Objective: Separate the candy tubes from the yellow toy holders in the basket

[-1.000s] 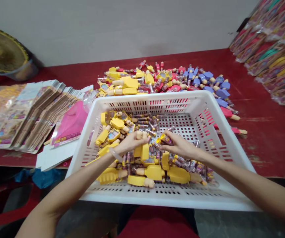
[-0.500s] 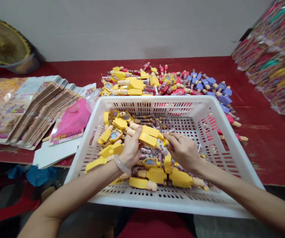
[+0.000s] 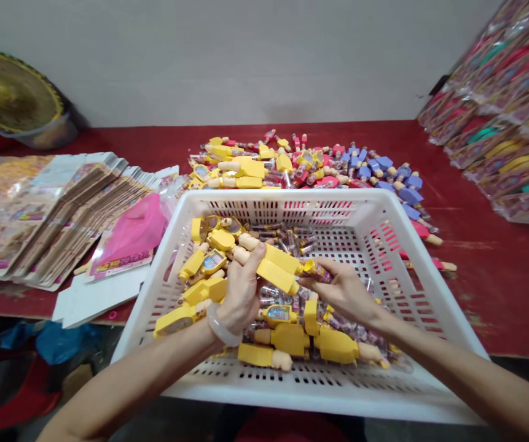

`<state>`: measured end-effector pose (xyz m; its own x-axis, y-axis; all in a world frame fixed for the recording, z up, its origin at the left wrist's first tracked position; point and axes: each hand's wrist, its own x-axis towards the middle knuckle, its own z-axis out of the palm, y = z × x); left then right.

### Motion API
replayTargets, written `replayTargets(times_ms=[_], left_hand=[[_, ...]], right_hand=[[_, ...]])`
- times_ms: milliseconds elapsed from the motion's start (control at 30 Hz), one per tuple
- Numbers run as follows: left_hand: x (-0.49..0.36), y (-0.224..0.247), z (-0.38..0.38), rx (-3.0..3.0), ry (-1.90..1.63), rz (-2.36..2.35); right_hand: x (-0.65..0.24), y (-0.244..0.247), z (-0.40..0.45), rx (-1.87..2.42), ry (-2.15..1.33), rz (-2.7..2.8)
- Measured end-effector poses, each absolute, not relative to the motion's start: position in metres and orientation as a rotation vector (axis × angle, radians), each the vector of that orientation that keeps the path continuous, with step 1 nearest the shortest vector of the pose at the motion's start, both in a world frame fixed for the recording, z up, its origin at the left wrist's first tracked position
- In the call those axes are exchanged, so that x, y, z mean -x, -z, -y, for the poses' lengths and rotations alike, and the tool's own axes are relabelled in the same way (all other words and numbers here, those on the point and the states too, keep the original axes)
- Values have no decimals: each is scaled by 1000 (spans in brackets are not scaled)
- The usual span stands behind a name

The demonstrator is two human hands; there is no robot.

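Observation:
My left hand, with a pale bangle at the wrist, is closed round two yellow plastic toy pieces with beige knobbed ends. Their narrow yellow tips point right. My right hand pinches a small clear tube with a yellow cap close to those tips; whether it touches them I cannot tell. Both hands are over a white plastic basket. Inside it, more yellow toy pieces lie mainly at the left and front, with clear printed tubes among and behind them.
Behind the basket, yellow, red and purple toys are heaped on the red table. Printed cards fan out at left, with a pink plastic piece on top. Packaged toys stand stacked at right. A straw hat sits far left.
The right hand has turned and its fingers have opened out somewhat, bringing the tube into line beside the yellow tips. My left hand still grips the same two pieces. The view has tilted slightly.

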<state>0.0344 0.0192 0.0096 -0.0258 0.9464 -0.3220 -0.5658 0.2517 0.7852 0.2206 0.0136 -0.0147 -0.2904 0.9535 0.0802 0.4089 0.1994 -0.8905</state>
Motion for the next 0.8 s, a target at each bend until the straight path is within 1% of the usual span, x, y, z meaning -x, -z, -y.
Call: replayTargets(times_ms=[67, 100, 133, 167, 200, 233, 300, 333, 367, 400, 500, 533, 567, 633, 733, 800], left_hand=[[-31, -12, -22, -561, -1237, -947], [-29, -13, -24, -588, -1201, -932], [-26, -13, -27, -610, -1166, -917], [-24, -12, -31, -620, -1142, -911], [-22, -10, -35, -612, -1139, -918], [-20, -8, -38, -581, -1155, -942], [-18, -2, -43, -470, -1202, -1014], [-17, 1, -44, -423, -1211, -1038], [-17, 3, -44, -398, -1206, -1042], [-17, 4, -43, -396, -1191, -1023], [-19, 2, -42, -446, -1093, -893], [-20, 0, -42, -453, -1070, -867], [-21, -1, -43, -451, -1064, -866], [-22, -1, -46, -403, -1118, -941], [-23, 7, -50, -227, -1256, -1070], [-23, 13, -53, -143, -1275, -1051]], right_hand=[[-226, 14, -21, 1203, -1623, 1580], [-228, 14, -24, 1135, -1859, 1483], [-230, 14, -26, 1074, -2016, 1418], [-232, 14, -28, 1049, -2067, 1405], [-232, 14, -28, 1072, -1998, 1454], [-231, 12, -26, 1134, -1809, 1544], [-228, 8, -21, 1255, -1281, 1735], [-225, 6, -19, 1289, -1085, 1784], [-223, 5, -17, 1306, -1014, 1780], [-221, 4, -16, 1311, -1082, 1723], [-220, 6, -23, 1233, -1697, 1341], [-222, 7, -27, 1201, -1834, 1237], [-226, 7, -31, 1192, -1879, 1187], [-234, 4, -36, 1227, -1766, 1250], [-244, -6, -37, 1325, -1341, 1573], [-246, -10, -37, 1392, -1171, 1679]])
